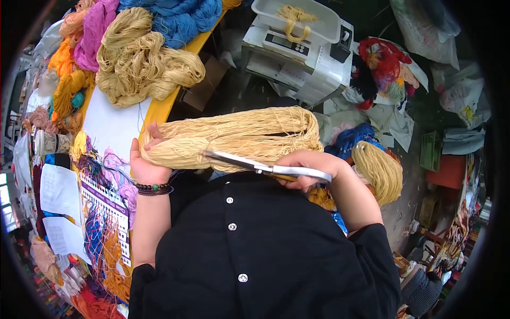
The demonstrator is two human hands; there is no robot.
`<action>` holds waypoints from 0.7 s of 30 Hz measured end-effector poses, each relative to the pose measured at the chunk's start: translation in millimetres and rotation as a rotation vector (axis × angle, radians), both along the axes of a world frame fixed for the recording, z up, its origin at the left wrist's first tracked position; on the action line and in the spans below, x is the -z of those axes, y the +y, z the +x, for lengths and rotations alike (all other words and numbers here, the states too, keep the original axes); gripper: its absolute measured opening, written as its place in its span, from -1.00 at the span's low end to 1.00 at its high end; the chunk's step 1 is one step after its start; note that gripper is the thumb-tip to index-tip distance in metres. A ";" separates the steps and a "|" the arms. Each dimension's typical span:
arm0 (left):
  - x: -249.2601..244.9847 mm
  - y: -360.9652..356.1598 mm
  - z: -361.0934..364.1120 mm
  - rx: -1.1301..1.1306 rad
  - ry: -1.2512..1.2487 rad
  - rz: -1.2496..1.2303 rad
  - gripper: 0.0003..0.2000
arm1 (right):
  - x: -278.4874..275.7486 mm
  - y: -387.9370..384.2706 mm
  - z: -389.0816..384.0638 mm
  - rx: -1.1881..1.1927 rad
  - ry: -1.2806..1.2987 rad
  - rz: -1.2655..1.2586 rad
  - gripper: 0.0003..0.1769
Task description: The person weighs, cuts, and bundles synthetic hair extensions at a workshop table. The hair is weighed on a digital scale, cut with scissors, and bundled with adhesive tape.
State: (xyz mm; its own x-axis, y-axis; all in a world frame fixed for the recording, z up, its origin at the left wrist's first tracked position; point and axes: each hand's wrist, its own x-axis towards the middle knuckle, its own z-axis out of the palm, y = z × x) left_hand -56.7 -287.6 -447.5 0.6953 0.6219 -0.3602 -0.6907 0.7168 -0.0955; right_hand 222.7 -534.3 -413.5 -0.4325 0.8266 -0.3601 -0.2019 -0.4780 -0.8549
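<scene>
A long skein of pale straw-coloured yarn [234,127] stretches across in front of my chest. My left hand [149,165] grips its left end, fingers curled around the gathered strands, with beaded bracelets at the wrist. In my right hand [305,162] is a pair of scissors [265,167], its handles inside my fingers. The blades point left, and their tips lie over the yarn a little to the right of my left hand. The skein's looped right end spreads just above my right hand.
On the yellow-edged table [106,119] at left lie a straw-coloured yarn heap [141,61], blue yarn [183,21] and a thread sample card [106,207]. A scale [289,42] holding yarn stands ahead. Another yarn bundle [377,173] sits beside my right forearm.
</scene>
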 end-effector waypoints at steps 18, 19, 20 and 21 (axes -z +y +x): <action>-8.5 -8.4 -2.6 0.313 -0.250 0.326 -0.38 | 10.2 2.9 -4.5 0.338 -0.326 -0.037 -0.51; -10.2 -8.2 -1.6 0.326 -0.271 0.369 -0.37 | 14.8 3.4 -3.4 0.301 -0.320 -0.059 -0.51; -11.5 -8.1 -1.0 0.337 -0.291 0.410 -0.36 | 15.5 2.8 -5.0 0.296 -0.412 -0.129 -0.47; -12.2 -8.4 -1.1 0.329 -0.287 0.408 -0.36 | 17.6 4.3 -5.6 0.298 -0.413 -0.129 -0.47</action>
State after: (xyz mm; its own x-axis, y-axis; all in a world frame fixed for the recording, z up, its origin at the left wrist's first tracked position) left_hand -57.8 -296.0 -435.3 0.9092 0.4057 0.0934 -0.4132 0.9069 0.0830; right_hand 217.2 -529.9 -431.0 0.0145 0.8299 -0.5577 -0.0036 -0.5578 -0.8300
